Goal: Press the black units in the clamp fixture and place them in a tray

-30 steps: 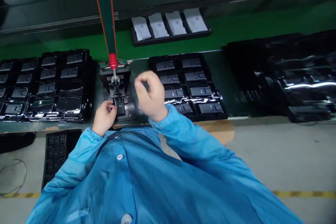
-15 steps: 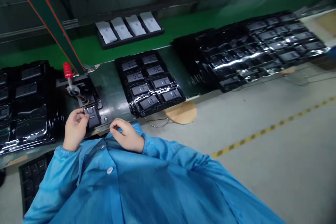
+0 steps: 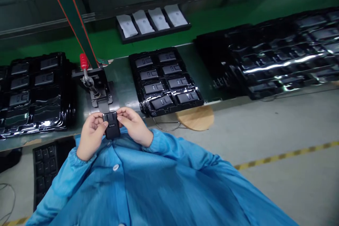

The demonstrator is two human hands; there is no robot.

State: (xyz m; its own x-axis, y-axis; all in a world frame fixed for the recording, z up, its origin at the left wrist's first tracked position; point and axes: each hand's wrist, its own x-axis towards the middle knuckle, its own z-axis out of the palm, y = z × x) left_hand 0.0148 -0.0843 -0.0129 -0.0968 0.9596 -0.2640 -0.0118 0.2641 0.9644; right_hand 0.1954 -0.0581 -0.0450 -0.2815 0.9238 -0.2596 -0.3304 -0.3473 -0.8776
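A small black rectangular part (image 3: 111,129) with white lettering is held close to my chest, in front of the bench edge. My left hand (image 3: 90,135) grips its left side and my right hand (image 3: 133,126) grips its right side, fingers closed on it. Just beyond stands a black clamp fixture (image 3: 98,93) with a red-handled lever (image 3: 84,61); its seat looks bare. Both arms wear blue sleeves.
A black tray (image 3: 165,81) of similar parts lies right of the fixture, another tray (image 3: 34,91) lies left. Shiny black trays (image 3: 278,60) stack at far right. A tray of white packets (image 3: 152,21) sits on the green belt. A green post (image 3: 71,17) rises behind the fixture.
The black part has come off the fixture and toward my chest. My right hand dropped from mid-air and joined the left on it. The view swung about.
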